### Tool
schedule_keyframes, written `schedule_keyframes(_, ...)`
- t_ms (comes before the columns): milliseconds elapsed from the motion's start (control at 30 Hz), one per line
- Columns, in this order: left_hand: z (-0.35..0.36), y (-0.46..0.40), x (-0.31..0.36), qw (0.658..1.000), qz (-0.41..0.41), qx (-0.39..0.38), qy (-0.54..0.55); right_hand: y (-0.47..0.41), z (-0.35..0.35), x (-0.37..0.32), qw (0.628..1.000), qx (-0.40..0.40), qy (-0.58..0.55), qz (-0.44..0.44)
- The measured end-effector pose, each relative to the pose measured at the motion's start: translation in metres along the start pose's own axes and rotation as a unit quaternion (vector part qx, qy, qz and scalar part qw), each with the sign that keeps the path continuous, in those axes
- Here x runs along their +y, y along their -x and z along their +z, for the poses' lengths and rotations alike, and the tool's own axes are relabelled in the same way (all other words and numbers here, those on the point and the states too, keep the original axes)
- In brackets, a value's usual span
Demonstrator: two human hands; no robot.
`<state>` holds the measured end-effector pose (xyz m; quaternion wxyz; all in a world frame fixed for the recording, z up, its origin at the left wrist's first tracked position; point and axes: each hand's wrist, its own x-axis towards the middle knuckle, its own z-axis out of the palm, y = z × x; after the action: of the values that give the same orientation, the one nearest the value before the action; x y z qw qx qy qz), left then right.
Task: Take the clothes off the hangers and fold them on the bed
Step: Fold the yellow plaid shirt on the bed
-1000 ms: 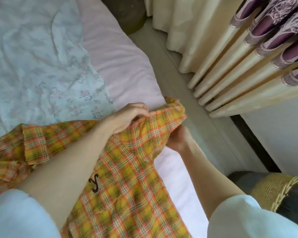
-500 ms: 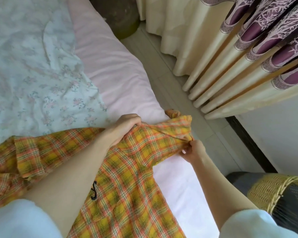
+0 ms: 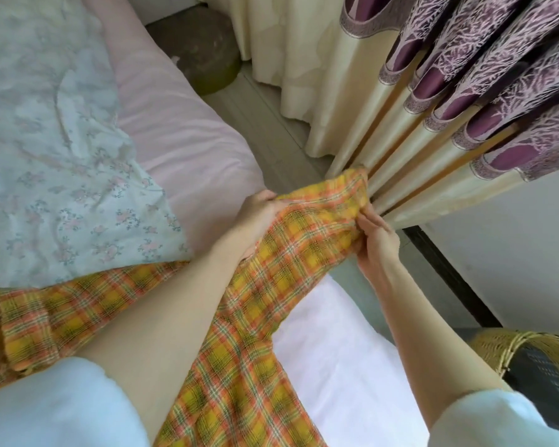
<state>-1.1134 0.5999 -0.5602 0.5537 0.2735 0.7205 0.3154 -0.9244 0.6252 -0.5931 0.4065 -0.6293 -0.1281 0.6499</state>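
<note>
On your far left the bed (image 3: pixel 188 150) carries a pale floral sheet (image 3: pixel 52 150) over a pink cover, and across its near part lies the yellow-and-orange plaid shirt (image 3: pixel 265 285), one sleeve trailing off toward the left edge of your view while the body runs down between your arms. Your left hand (image 3: pixel 259 217) sits at the bed's edge with its fingers curled into the plaid cloth, gripping a bunched fold near the top of the raised sleeve. From there that sleeve is stretched up and to the right, off the mattress, to your right hand (image 3: pixel 373 240), whose fingers pinch the fabric close to the cuff; the cuff end itself crumples against the curtain, so exactly how much cloth you hold there is hard to tell. Behind that hand hang the cream curtain (image 3: pixel 304 75) pleats with purple patterned tops. At the lower right, beside your right forearm, stands a woven wicker basket (image 3: pixel 497 346) on the floor.
</note>
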Motion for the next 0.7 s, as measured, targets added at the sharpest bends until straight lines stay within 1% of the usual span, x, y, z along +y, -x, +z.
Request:
schedule_keyframes(67, 0.002, -0.002, -0.004, 0.999, -0.013, 0.049, -0.008, -0.008, -0.011, 0.012, 0.994, 0.097, -0.036, 0.043)
schedule_keyframes(100, 0.003, -0.003, -0.008, 0.998, -0.027, 0.059, -0.012, -0.009, -0.016, 0.018, 0.987, 0.119, -0.067, 0.081)
schedule_keyframes(133, 0.004, -0.002, -0.012, 0.997, -0.038, 0.057, -0.021, -0.008, -0.022, 0.023, 0.982, 0.103, -0.106, 0.121)
schedule_keyframes(167, 0.005, -0.001, -0.015, 0.997, -0.049, 0.047, -0.033, -0.006, -0.03, 0.029, 0.979, 0.073, -0.123, 0.144)
schedule_keyframes(200, 0.005, 0.0, -0.018, 0.997, -0.055, 0.032, -0.043, 0.0, -0.039, 0.032, 0.987, 0.033, -0.082, 0.135)
schedule_keyframes(233, 0.006, 0.002, -0.019, 0.997, -0.058, 0.014, -0.054, 0.007, -0.047, 0.034, 0.991, 0.005, -0.011, 0.132)
schedule_keyframes(300, 0.008, 0.006, -0.017, 0.997, -0.043, -0.016, -0.069, 0.018, -0.06, 0.038, 0.989, -0.01, 0.079, 0.126)
schedule_keyframes(333, 0.009, 0.008, -0.015, 0.997, -0.025, -0.03, -0.072, 0.022, -0.06, 0.034, 0.989, -0.023, 0.064, 0.129)
schedule_keyframes(367, 0.01, 0.008, -0.011, 0.997, -0.003, -0.041, -0.068, 0.023, -0.062, 0.028, 0.992, -0.044, 0.056, 0.102)
schedule_keyframes(400, 0.011, 0.008, -0.007, 0.997, 0.024, -0.047, -0.059, 0.018, -0.057, 0.018, 0.994, -0.065, 0.0, 0.091)
schedule_keyframes(433, 0.011, 0.007, -0.002, 0.997, 0.05, -0.044, -0.05, 0.015, -0.049, 0.007, 0.989, -0.077, -0.087, 0.089)
schedule_keyframes(467, 0.011, 0.008, 0.004, 0.996, 0.072, -0.038, -0.042, 0.011, -0.038, -0.004, 0.972, -0.052, -0.191, 0.128)
schedule_keyframes(500, 0.011, 0.008, 0.009, 0.995, 0.084, -0.03, -0.04, 0.008, -0.029, -0.016, 0.955, -0.033, -0.256, 0.146)
schedule_keyframes(533, 0.008, 0.01, 0.016, 0.994, 0.098, -0.014, -0.046, 0.008, -0.018, -0.029, 0.959, -0.032, -0.251, 0.128)
schedule_keyframes(600, 0.002, 0.016, 0.026, 0.992, 0.113, 0.038, -0.038, 0.017, 0.001, -0.047, 0.979, -0.072, -0.181, 0.063)
schedule_keyframes(633, -0.005, 0.022, 0.028, 0.992, 0.105, 0.066, -0.012, 0.022, 0.009, -0.053, 0.981, -0.106, -0.161, 0.033)
schedule_keyframes(667, -0.011, 0.026, 0.028, 0.993, 0.079, 0.081, 0.021, 0.025, 0.014, -0.058, 0.979, -0.138, -0.147, 0.01)
schedule_keyframes(700, -0.02, 0.032, 0.023, 0.994, 0.039, 0.08, 0.065, 0.033, 0.021, -0.06, 0.98, -0.159, -0.122, -0.01)
